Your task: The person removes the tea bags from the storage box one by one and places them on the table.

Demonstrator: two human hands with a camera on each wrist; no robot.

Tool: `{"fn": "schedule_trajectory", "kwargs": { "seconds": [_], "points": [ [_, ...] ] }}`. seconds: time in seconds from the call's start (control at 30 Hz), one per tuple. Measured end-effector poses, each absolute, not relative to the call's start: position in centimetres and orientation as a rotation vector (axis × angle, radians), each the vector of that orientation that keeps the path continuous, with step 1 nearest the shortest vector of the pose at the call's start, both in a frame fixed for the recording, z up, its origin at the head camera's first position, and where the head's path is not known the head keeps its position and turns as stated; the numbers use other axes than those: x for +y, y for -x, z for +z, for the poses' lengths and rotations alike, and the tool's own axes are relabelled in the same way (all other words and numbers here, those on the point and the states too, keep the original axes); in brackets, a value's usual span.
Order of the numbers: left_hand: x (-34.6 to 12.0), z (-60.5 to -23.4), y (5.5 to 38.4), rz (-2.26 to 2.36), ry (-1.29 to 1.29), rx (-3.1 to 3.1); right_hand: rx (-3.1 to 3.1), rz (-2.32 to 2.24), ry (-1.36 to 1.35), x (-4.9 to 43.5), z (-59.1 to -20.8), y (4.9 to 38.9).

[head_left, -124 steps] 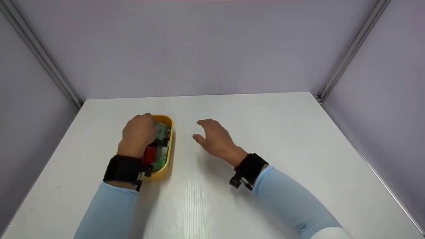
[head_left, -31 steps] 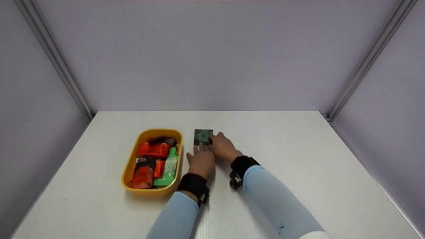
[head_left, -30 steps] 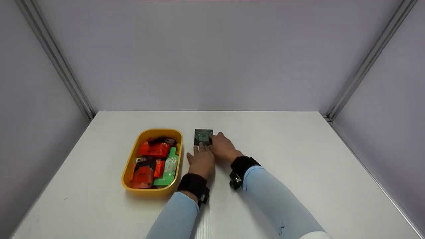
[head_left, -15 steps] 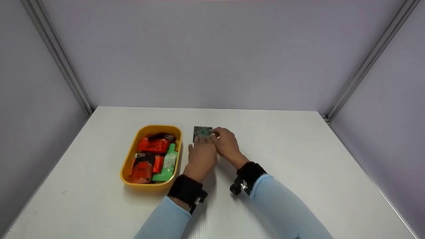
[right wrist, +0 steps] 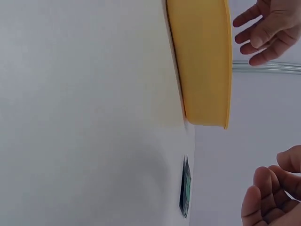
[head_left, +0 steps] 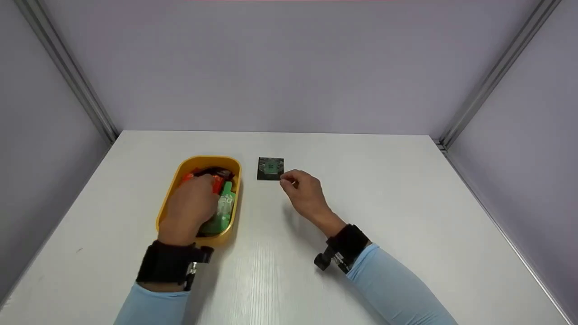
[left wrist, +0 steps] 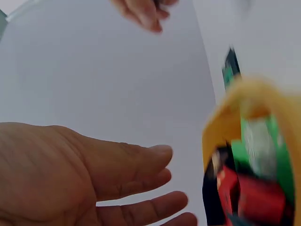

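Note:
My left hand (head_left: 189, 205) is over the yellow plastic bin (head_left: 240, 180). In the left wrist view its fingers are extended above the contents, apart from them and holding nothing. Inside the bin lie red packets (head_left: 218, 184), a dark wrapper and a green packet (head_left: 224, 205) with white lettering. A small flat square packet (head_left: 271, 168), dark with a green centre, lies on the table right of the bin. My right hand (head_left: 308, 194) hovers just beside its near right corner, fingers loosely curled and empty in the right wrist view. My left hand hides part of the bin's contents.
The white table (head_left: 384, 198) is enclosed by a grey back wall (head_left: 289, 67) and side walls with metal corner posts. Each wrist wears a black strap (head_left: 347, 243) with a small camera.
My left hand has left the square packet and moved left over the bin. The right hand has drawn slightly away from the packet, which now lies fully uncovered.

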State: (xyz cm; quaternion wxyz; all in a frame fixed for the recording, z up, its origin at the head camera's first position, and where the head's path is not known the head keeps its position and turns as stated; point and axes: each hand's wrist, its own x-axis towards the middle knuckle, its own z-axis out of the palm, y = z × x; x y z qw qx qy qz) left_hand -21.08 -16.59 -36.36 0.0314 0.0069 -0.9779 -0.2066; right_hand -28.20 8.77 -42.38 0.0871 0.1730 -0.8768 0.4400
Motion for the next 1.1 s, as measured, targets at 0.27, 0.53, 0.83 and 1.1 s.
{"fn": "schedule_trajectory", "kwargs": {
  "seconds": [0.27, 0.53, 0.83, 1.1],
  "points": [
    [-19.7, -37.1, 19.8, -0.603, -0.22, -3.211, -2.659, 1.352, -0.552, 8.7, -42.8, 26.9],
    [-19.6, -38.7, 19.1, -0.536, -0.175, -3.321, -2.706, 1.464, -0.56, 8.7, -43.7, 26.2],
    [-19.5, -38.6, 19.1, -0.533, -0.151, -3.298, -2.738, 1.519, -0.553, 8.9, -44.4, 25.7],
    [-19.6, -37.5, 19.2, -0.589, -0.215, -2.97, -2.746, 1.561, -0.53, 9.0, -44.4, 25.5]
  ]
}}
